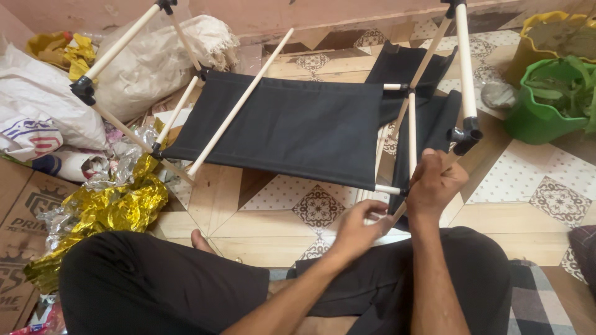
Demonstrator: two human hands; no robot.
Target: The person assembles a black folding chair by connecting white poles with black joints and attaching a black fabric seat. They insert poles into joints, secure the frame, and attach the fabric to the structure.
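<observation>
A partly built rack of pale wooden rods (239, 104) and black plastic connectors (464, 137) lies tilted on the tiled floor, with a black fabric shelf (292, 127) stretched across it. My right hand (434, 181) is closed around a rod just below the right-hand black connector. My left hand (356, 228) grips the lower end of that same rod, near the fabric's front right corner. More black fabric (403, 65) hangs behind. I sit cross-legged in dark trousers (167, 285).
White sacks (43, 105) and crumpled gold and silver foil (112, 205) lie at left beside flattened cardboard (18, 217). Green (546, 105) and yellow (546, 31) tubs stand at far right. A chequered cloth (534, 304) is under my right leg.
</observation>
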